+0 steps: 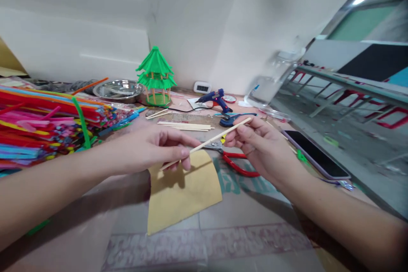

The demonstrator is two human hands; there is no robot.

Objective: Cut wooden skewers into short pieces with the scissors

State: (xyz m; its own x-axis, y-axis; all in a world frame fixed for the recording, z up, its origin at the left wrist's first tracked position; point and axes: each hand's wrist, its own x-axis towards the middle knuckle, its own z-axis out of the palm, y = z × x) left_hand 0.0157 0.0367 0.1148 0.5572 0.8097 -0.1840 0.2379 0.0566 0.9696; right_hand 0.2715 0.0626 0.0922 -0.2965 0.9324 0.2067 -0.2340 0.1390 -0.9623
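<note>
A thin stick [214,139] hangs between both hands over the middle of the bench [261,242], slanting above the back-left part of a tan card [188,204]; whether its lower end touches the card I cannot tell. The left hand [170,148] is closed on that lower end with thumb and fingers, a short tip sticking out beyond; the right hand [255,136] pinches the upper end, thumb against fingertips. The step looks like steadying and turning the stick, so a light grip suits it: something this slim would probably snap if bent, and both hands should stay in line along its length without twisting against each other. Sighting down it would show any bow or rough end. The scissors [227,158] lie just under the right hand, so that wrist is best kept high, and the glue gun [216,98], near the back edge, shows a small red light, so treat its nozzle as hot. As for writing, teal characters [232,182] on the bench's covering, beside the card, are partly hidden and I cannot read them. The timer [202,87] at the back edge shows digits too small to trust. The phone [317,153] along the right edge has a dark screen, and no brand is legible anywhere.
</note>
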